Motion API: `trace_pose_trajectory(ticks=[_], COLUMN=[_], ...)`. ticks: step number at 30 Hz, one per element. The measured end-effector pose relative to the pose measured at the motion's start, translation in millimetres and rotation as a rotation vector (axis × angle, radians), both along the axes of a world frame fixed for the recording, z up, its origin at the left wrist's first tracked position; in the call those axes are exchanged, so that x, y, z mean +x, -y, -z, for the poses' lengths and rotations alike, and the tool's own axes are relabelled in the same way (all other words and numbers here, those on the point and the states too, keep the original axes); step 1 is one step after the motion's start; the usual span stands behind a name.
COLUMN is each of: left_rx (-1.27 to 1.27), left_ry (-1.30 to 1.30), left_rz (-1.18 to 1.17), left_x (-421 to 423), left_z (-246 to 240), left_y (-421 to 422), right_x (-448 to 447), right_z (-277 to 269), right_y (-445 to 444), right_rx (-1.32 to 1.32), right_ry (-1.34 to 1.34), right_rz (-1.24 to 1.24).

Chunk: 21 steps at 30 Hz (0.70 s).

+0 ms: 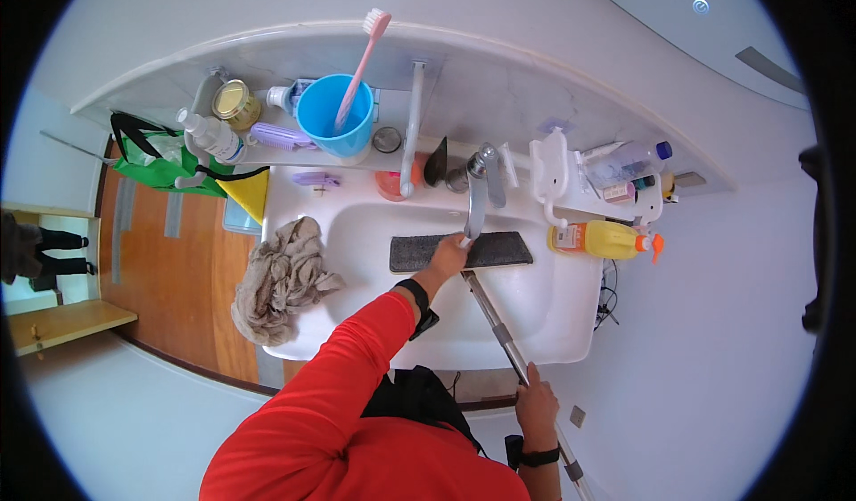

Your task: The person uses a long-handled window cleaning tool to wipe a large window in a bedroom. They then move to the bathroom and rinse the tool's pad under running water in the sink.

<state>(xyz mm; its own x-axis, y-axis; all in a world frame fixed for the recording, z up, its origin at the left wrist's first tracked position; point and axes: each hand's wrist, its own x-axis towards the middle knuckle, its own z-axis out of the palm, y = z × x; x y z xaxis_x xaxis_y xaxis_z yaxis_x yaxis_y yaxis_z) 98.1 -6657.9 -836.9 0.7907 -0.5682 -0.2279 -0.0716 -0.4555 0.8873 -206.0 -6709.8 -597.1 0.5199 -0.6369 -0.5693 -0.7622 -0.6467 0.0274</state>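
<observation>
A flat mop's dark grey pad (501, 249) lies across the white washbasin (428, 320), beneath the spout of the chrome tap (476, 197). At the middle of the pad is my left hand (449, 255), just under the spout's end. Its fingertips are partly hidden, so whether they grip the pad is unclear. Something small and pale shows between spout and fingers; I cannot tell if it is water. My right hand (537, 404) is closed around the mop's metal pole (505, 344), which slants from the pad over the basin's front edge.
A crumpled beige cloth (284, 284) drapes the basin's left rim. On the right rim lies a yellow pump bottle (595, 240). Above the back rim, a shelf holds a blue cup (336, 116) with a pink toothbrush (361, 60). A green bag (157, 167) hangs at the left.
</observation>
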Motion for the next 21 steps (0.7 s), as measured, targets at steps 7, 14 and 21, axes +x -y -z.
trace_pose_trajectory(ticks=[7, 14, 21], left_rx=[-0.539, 0.044, 0.642], left_ry=[-1.469, 0.119, 0.154], left_rz=[-0.510, -0.079, 0.320], left_x=[34, 7, 11], left_z=[9, -27, -57], left_y=[15, -12, -74], right_x=[4, -4, -6], right_z=[0, -8, -11], right_y=[7, -2, -10], right_rx=[0.022, 0.021, 0.025], right_ry=[-0.023, 0.011, -0.020], right_rz=[0.014, -0.033, -0.009])
